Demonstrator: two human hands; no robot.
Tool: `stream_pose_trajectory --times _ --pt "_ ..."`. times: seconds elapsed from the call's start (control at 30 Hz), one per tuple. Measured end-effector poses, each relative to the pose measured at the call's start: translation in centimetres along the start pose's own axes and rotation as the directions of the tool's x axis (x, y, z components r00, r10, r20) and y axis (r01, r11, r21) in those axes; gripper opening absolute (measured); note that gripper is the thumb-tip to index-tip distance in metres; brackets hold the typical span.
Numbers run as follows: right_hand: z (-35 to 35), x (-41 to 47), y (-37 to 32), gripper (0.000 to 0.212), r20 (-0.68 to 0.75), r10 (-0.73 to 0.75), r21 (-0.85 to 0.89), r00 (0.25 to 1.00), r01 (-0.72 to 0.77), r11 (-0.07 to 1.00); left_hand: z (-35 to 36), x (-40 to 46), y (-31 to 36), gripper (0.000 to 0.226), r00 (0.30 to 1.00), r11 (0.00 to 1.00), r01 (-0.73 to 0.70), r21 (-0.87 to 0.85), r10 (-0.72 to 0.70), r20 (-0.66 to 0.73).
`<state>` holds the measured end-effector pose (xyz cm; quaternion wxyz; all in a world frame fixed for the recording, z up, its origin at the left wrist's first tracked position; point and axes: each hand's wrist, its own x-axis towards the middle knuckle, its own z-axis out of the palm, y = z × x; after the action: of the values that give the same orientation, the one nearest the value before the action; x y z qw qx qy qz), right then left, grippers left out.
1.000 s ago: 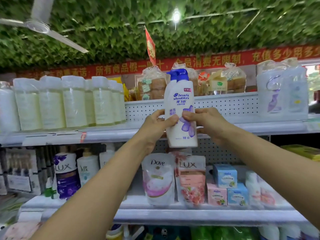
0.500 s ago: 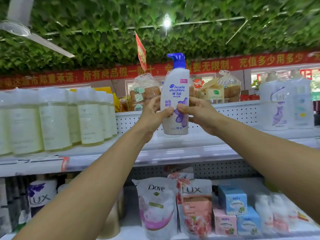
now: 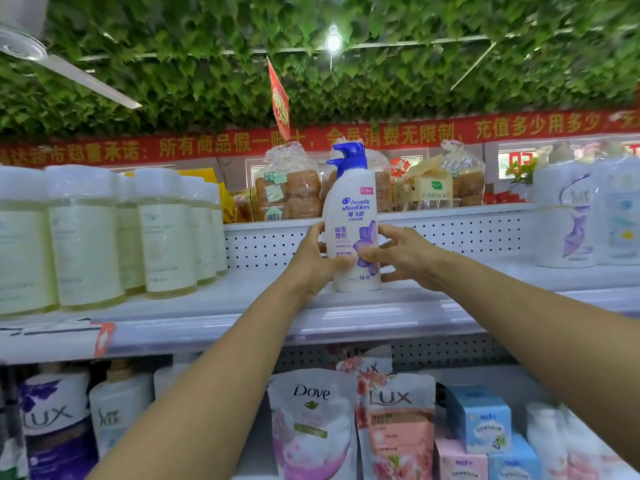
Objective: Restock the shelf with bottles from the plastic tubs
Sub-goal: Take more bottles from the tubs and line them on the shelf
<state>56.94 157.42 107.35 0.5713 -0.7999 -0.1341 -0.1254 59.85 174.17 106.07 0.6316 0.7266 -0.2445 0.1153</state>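
White "head & shoulders" bottle [image 3: 353,237] stands on shelf [image 3: 242,306], left hand [image 3: 313,261] and right hand [image 3: 401,254] grips clasping it.

Single head-worn view, close to the shelf [image 3: 346,317] (angled slightly upward)

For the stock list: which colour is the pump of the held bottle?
Blue pump, head view.

Ceiling: covered in green artificial leaves [image 3: 207,64], one lit bulb [image 3: 333,41], white fan blade [image 3: 86,79] at upper left. Red banner [image 3: 485,128] with yellow characters runs along the far wall; a red pennant [image 3: 280,100] hangs before it.
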Motion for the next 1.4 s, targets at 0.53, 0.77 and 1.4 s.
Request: stream_pose_trajectory --times 0.53,0.77,1.4 --pt "0.9 2.3 1.7 0.030 -0.084 0.052 -0.200 0.995 -0.068 0.977 0.5 0.8 -0.4 0.030 0.998 0.972 0.050 0.230 -0.056 0.017" --pt "0.8 2.3 1.9 0.026 -0.094 0.046 -0.227 0.994 -0.066 0.972 0.7 1.1 -0.6 0.034 0.995 0.961 0.095 0.260 -0.092 -0.023" --pt "1.8 -0.1 0.8 0.025 -0.409 -0.384 -0.384 0.828 0.226 0.895 0.7 0.0 -0.1 0.053 0.931 0.962 -0.032 0.272 0.128 -0.341"
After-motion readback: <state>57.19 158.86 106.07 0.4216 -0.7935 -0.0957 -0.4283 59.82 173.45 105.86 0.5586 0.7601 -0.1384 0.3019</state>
